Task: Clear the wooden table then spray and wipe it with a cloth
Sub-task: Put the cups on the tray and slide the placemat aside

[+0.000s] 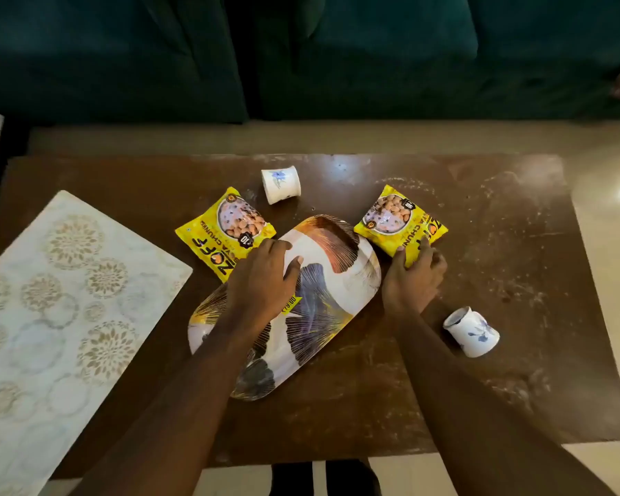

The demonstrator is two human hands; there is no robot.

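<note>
the green sofa [373,48] runs along the far side, apart from the wooden table [498,352]. a pale patterned mat [51,298] covers the table's near left corner. the oval tray [330,281] lies slantwise mid-table, and your left hand [262,281] grips its left rim. the left packet [226,230] touches the tray's left edge. your right hand [414,277] pinches the right packet [398,216] at its near edge. the far cup [280,184] lies tipped between the packets, and the near cup [471,331] lies tipped beside your right forearm. bare, smeared wood shows out to the right edge.
</note>
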